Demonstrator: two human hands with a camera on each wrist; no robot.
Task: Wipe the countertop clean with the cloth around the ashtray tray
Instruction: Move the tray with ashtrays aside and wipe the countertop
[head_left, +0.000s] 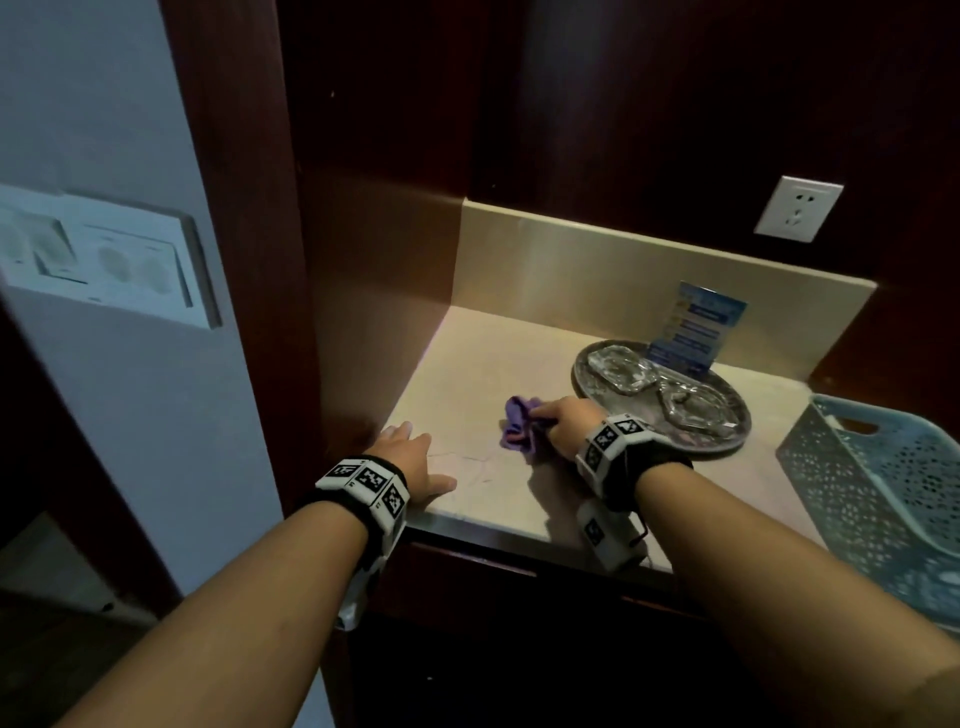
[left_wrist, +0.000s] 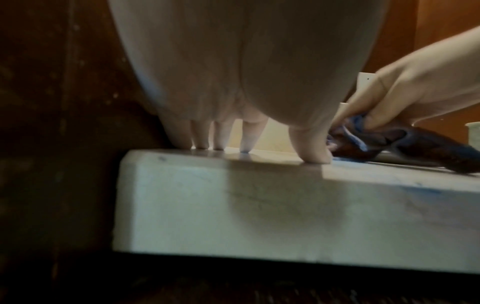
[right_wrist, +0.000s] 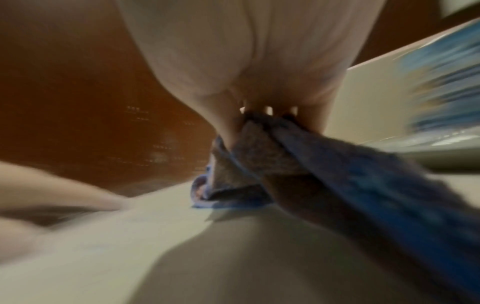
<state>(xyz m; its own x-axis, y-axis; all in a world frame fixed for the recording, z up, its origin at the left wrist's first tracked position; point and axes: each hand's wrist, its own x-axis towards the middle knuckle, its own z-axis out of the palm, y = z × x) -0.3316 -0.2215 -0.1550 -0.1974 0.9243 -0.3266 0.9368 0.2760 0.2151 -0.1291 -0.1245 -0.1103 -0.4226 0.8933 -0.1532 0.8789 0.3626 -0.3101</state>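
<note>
Our right hand (head_left: 563, 422) has its fingers curled tight around the bunched purple cloth (head_left: 519, 428), pressing it down on the pale countertop (head_left: 467, 364) just left of the round ashtray tray (head_left: 727, 447). The right wrist view shows the cloth gathered in the fingers (right_wrist: 226, 123), with a loose tail trailing toward the camera. We judge that we are in the middle of the wiping itself, working the open patch on the tray's left flank.

Our left hand (head_left: 410, 457) holds nothing: its fingers are spread and straight, the fingertips (left_wrist: 314, 156) planted on the near left corner of the counter as a brace, close to the cloth but apart from it.

The next move, as we read it, calls for steady downward pressure while we sweep the cloth along the tray's rim without nudging it, then reach the far strip below the backsplash (head_left: 623, 249).

The tray carries glass ashtrays (head_left: 623, 371) and a blue card (head_left: 696, 327) stands at its far side. A teal perforated basket (head_left: 883, 493) sits at the right edge.
</note>
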